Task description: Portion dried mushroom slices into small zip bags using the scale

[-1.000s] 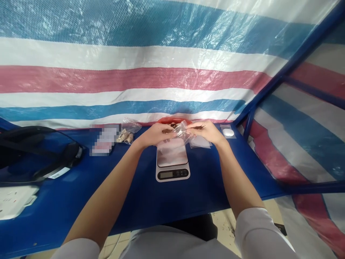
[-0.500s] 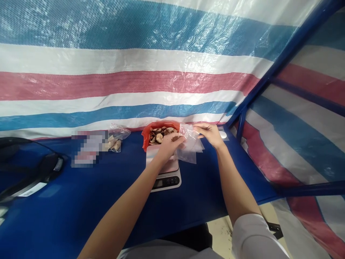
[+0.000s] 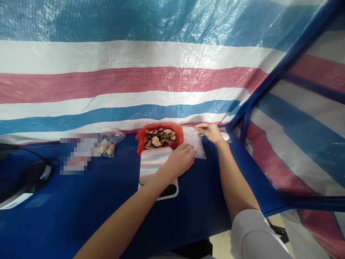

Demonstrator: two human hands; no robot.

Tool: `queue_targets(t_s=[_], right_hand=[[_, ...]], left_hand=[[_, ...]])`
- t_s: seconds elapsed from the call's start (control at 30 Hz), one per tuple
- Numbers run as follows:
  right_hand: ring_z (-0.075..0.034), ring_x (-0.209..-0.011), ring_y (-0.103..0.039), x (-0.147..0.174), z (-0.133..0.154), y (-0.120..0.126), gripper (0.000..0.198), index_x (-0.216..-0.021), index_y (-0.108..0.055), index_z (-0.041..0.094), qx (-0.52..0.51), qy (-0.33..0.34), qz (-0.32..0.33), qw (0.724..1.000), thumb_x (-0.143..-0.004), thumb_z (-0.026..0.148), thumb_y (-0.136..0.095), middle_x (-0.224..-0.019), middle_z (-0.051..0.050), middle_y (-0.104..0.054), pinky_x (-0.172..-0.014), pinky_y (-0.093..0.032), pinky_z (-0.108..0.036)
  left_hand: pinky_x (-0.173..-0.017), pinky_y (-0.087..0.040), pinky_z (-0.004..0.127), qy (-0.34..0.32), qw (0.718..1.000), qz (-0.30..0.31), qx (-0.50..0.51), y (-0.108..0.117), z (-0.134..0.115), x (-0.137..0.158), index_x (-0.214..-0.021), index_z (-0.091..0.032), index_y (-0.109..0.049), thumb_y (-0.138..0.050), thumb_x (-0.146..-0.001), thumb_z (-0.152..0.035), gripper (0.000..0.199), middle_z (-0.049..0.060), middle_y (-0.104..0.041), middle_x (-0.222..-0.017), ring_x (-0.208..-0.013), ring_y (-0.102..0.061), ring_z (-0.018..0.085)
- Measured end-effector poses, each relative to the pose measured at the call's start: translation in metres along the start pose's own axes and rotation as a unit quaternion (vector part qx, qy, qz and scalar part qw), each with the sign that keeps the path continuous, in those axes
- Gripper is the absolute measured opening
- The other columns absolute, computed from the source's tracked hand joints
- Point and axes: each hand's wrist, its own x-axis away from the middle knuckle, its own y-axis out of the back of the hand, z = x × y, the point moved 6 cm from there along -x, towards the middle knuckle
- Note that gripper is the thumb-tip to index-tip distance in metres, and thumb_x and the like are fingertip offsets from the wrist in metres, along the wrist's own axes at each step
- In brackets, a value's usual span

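Note:
A thin stack of clear plastic bags (image 3: 198, 146) lies on the table, right of the scale. My right hand (image 3: 211, 132) pinches its upper right edge between thumb and fingers. At its lower left edge is my left hand (image 3: 182, 157), fingers curled together against the plastic; its fingertips are partly hidden. The left forearm crosses the white kitchen scale (image 3: 152, 163) and covers part of its panel. Behind the scale, an open red plastic bag (image 3: 179, 135) holds dried brown-edged slices (image 3: 159, 138).
Left of the scale lies a clear zip bag (image 3: 107, 147) with pale pieces, beside a blurred-out item (image 3: 82, 151). A black strapped device (image 3: 29, 180) sits at far left. A white oval object (image 3: 224, 136) lies beyond my right hand. A striped sheet (image 3: 134, 82) and blue frame bars (image 3: 248, 115) enclose the table.
My left hand has moved down and right along the plastic bags, uncovering the dried slices. The bags now lie more neatly together. My right hand has stayed at their upper edge.

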Motion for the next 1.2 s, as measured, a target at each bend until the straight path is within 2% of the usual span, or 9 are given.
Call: queue_targets(t_s=[0.1, 0.27, 0.37, 0.47, 0.6, 0.73, 0.97, 1.1, 1.2], right_hand=[[-0.019, -0.073, -0.071, -0.003, -0.001, -0.003, 0.025, -0.092, -0.08, 0.019, 0.075, 0.026, -0.004, 0.997, -0.08, 0.04, -0.072, -0.088, -0.005, -0.079, -0.065, -0.06, -0.031], [-0.026, -0.1, -0.074, -0.001, 0.006, -0.007, 0.019, -0.101, -0.08, 0.024, 0.184, 0.062, -0.013, 0.981, -0.087, 0.029, -0.069, -0.107, -0.005, -0.08, -0.095, -0.056, -0.04], [-0.027, -0.098, -0.076, 0.005, 0.016, 0.001, 0.022, -0.108, -0.079, 0.027, 0.232, 0.068, -0.043, 0.969, -0.088, 0.032, -0.069, -0.113, -0.003, -0.079, -0.094, -0.057, -0.042], [-0.027, -0.102, -0.075, 0.014, 0.035, 0.009, 0.023, -0.109, -0.079, 0.029, 0.243, 0.123, -0.075, 0.959, -0.09, 0.032, -0.067, -0.115, -0.002, -0.078, -0.093, -0.058, -0.04], [-0.026, -0.105, -0.075, 0.022, 0.052, 0.002, 0.022, -0.106, -0.08, 0.029, 0.251, 0.179, -0.053, 0.95, -0.092, 0.036, -0.065, -0.112, 0.0, -0.079, -0.094, -0.058, -0.037], [-0.029, -0.105, -0.075, 0.018, 0.038, -0.019, 0.021, -0.107, -0.081, 0.032, 0.327, 0.148, -0.004, 0.933, -0.09, 0.035, -0.068, -0.109, 0.0, -0.08, -0.092, -0.059, -0.04], [-0.026, -0.126, -0.065, 0.013, 0.007, -0.046, 0.027, -0.117, -0.076, 0.032, 0.359, 0.144, 0.058, 0.92, -0.097, 0.034, -0.059, -0.132, 0.001, -0.071, -0.1, -0.058, -0.04], [-0.025, -0.141, -0.053, 0.014, 0.0, -0.056, 0.035, -0.129, -0.071, 0.027, 0.343, 0.189, 0.095, 0.915, -0.098, 0.033, -0.056, -0.141, -0.004, -0.065, -0.117, -0.046, -0.044], [-0.026, -0.146, -0.046, 0.014, -0.004, -0.06, 0.04, -0.136, -0.066, 0.025, 0.332, 0.217, 0.108, 0.912, -0.099, 0.034, -0.054, -0.146, -0.005, -0.06, -0.124, -0.036, -0.046]], left_hand=[[-0.102, -0.052, 0.044, 0.001, 0.999, 0.05, -0.015, -0.013, -0.001, -0.001, -0.106, -0.016, -0.065, -0.051, -0.097, -0.019, 0.016, 0.015, -0.066, -0.119, -0.117, -0.061, 0.029], [-0.103, -0.05, 0.045, 0.018, 0.996, 0.076, -0.031, -0.022, 0.004, -0.002, -0.11, -0.014, -0.064, -0.054, -0.097, -0.022, 0.018, 0.016, -0.066, -0.118, -0.119, -0.06, 0.031], [-0.105, -0.049, 0.045, 0.027, 0.997, 0.061, -0.041, -0.022, 0.005, -0.003, -0.113, -0.014, -0.064, -0.053, -0.098, -0.025, 0.021, 0.016, -0.066, -0.12, -0.121, -0.059, 0.031], [-0.105, -0.049, 0.046, 0.037, 0.997, 0.046, -0.041, -0.024, 0.006, -0.004, -0.117, -0.016, -0.063, -0.052, -0.099, -0.028, 0.024, 0.016, -0.066, -0.122, -0.121, -0.059, 0.031], [-0.107, -0.048, 0.046, 0.054, 0.998, 0.024, -0.039, -0.027, 0.007, -0.005, -0.118, -0.014, -0.064, -0.049, -0.1, -0.029, 0.028, 0.017, -0.067, -0.121, -0.124, -0.059, 0.032], [-0.106, -0.049, 0.048, 0.063, 0.998, 0.005, -0.021, -0.028, 0.006, -0.005, -0.116, -0.012, -0.065, -0.047, -0.1, -0.029, 0.029, 0.019, -0.068, -0.118, -0.123, -0.059, 0.033], [-0.106, -0.049, 0.045, 0.065, 0.997, 0.012, -0.046, -0.029, 0.006, -0.001, -0.115, -0.009, -0.067, -0.043, -0.1, -0.024, 0.032, 0.022, -0.068, -0.12, -0.123, -0.061, 0.033], [-0.11, -0.046, 0.047, 0.074, 0.996, 0.015, -0.043, -0.033, 0.009, 0.001, -0.116, -0.005, -0.067, -0.042, -0.101, -0.026, 0.036, 0.027, -0.065, -0.128, -0.13, -0.058, 0.034], [-0.11, -0.046, 0.049, 0.085, 0.996, 0.015, -0.034, -0.038, 0.013, 0.003, -0.122, -0.007, -0.065, -0.045, -0.1, -0.027, 0.036, 0.026, -0.065, -0.132, -0.132, -0.057, 0.034]])
